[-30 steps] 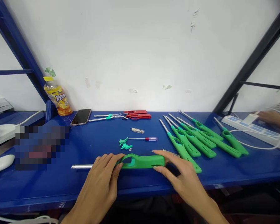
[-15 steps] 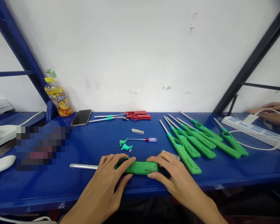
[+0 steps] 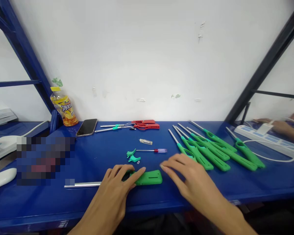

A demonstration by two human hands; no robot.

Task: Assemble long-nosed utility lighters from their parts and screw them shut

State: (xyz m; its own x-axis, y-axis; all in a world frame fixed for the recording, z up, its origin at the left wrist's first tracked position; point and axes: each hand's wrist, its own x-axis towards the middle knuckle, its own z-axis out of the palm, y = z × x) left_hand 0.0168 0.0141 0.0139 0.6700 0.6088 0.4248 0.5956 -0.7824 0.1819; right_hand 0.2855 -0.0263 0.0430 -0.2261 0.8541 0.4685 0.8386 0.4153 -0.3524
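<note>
My left hand (image 3: 117, 186) is wrapped round the handle of a green utility lighter (image 3: 150, 178), which lies on the blue table near its front edge. The lighter's silver tube (image 3: 87, 184) points left. Just off the handle's right end, my right hand (image 3: 188, 174) has thumb and fingertips drawn together in a pinch; anything between them is too small to make out. Beyond the hands lie teal plastic pieces (image 3: 134, 159), a screwdriver (image 3: 160, 150) with a clear and red handle, and a small clear fuel tank (image 3: 145, 141).
Several green lighters (image 3: 208, 148) lie at the right, beside a white power strip (image 3: 264, 137). Opened red lighter parts (image 3: 147, 126), a phone (image 3: 87, 127) and a drink bottle (image 3: 65, 107) stand or lie at the back. Another person's hand (image 3: 271, 125) is at far right.
My right hand has let go of the lighter's right end and moved slightly right. The handle's end has shifted a little left, with my left hand still on it.
</note>
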